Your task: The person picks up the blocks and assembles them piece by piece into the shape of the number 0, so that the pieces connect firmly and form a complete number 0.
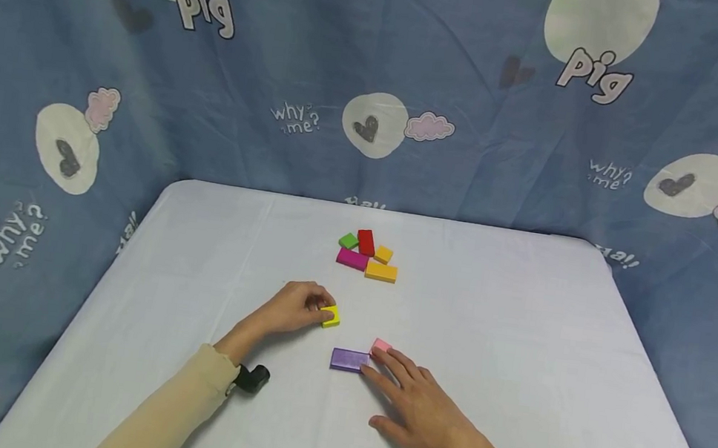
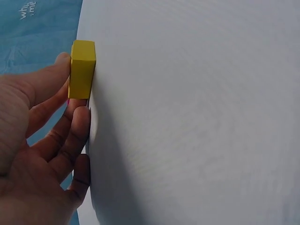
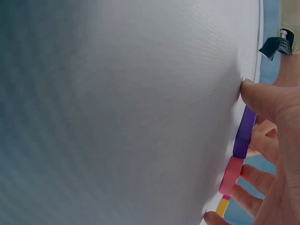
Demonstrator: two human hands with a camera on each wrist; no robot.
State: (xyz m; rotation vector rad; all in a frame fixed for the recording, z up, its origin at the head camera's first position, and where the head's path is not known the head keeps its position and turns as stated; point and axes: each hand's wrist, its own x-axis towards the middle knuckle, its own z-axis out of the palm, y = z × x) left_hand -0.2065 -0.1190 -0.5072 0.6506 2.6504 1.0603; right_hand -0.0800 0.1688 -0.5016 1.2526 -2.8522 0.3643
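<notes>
My left hand [image 1: 296, 309] pinches a small yellow block [image 1: 330, 317] between thumb and fingers. In the left wrist view the yellow block [image 2: 83, 70] stands between the thumb and the fingertips, close over the white table. Lower in the head view, my right hand [image 1: 420, 409] has its fingers spread, the fingertips at a purple rectangular block [image 1: 349, 360] and a small pink block [image 1: 380, 346]. Those two sit side by side, the pink one at the purple one's upper right corner. The right wrist view shows the purple block [image 3: 243, 133] and pink block [image 3: 231, 176] along the fingertips.
Farther back on the white table [image 1: 523, 311] lies a cluster: a green block [image 1: 348, 240], a red block [image 1: 366, 242], a small orange-yellow block [image 1: 383, 255], a magenta block [image 1: 352, 259] and a longer orange-yellow block [image 1: 381, 272]. A blue printed cloth [image 1: 458, 184] hangs behind the table.
</notes>
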